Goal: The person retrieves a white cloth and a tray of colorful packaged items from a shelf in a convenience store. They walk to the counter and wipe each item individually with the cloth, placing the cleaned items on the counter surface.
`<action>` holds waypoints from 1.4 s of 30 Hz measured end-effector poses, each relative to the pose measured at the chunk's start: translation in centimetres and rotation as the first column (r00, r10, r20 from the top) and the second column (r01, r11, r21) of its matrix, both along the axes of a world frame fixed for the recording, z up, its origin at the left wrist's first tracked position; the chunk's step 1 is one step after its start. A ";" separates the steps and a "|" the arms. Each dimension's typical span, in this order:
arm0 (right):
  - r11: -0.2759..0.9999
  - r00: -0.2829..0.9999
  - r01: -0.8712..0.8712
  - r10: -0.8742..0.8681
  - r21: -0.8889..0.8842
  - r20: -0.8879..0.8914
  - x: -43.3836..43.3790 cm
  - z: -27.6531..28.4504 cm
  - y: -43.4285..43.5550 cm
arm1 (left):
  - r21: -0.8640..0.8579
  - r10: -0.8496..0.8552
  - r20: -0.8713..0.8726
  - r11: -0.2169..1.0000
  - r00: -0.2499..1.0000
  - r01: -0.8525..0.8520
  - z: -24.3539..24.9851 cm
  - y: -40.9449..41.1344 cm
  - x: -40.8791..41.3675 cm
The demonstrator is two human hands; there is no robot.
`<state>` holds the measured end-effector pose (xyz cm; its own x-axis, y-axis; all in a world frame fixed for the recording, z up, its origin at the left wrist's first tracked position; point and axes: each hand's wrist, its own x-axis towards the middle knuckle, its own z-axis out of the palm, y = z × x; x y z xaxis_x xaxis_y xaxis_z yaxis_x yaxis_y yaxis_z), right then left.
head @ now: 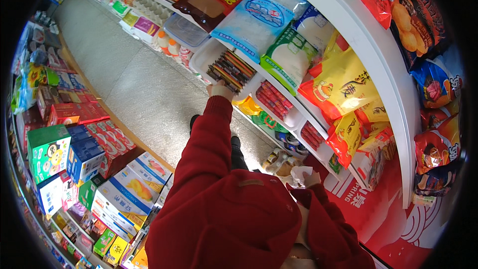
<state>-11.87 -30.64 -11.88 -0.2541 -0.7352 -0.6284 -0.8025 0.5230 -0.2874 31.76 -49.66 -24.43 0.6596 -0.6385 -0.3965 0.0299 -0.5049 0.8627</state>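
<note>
My left hand [221, 90] reaches out to a white plastic bin [198, 59] on the shelf. Its fingers are at the bin's near edge, against thin dark-wrapped snack sticks [232, 71] piled inside. Whether they grip a stick or the rim is not visible. Close to my body on the right, my right hand [313, 179] holds a crumpled white cloth or tissue [300, 176]. Red-wrapped sticks [274, 100] fill the neighbouring bin, and another bin holds more red sticks [312, 135].
Above the bins lie a blue sugar-like bag [254, 22], a green-edged bag [289, 56] and a yellow bag [343, 82]. A curved white shelf edge [368, 45] arches at right. Stacked drink cartons [129, 190] stand left of the grey aisle floor [130, 63]. Low down are wrapped goods [282, 162].
</note>
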 end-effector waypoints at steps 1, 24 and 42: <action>0.999 0.999 0.036 -0.036 -0.012 0.029 -0.2 -1.4 0.3 | 0.301 -0.390 0.366 0.909 0.845 0.289 -0.4 1.7 1.2; 0.721 0.725 -0.675 0.688 -0.159 0.041 52.6 -0.7 -16.8 | 0.047 0.569 -0.583 0.736 0.580 -0.675 16.8 39.2 26.6; 0.689 0.338 -0.471 0.718 -0.551 0.608 91.7 1.8 -25.3 | -0.021 0.239 0.395 0.968 0.887 -0.251 17.4 38.2 46.5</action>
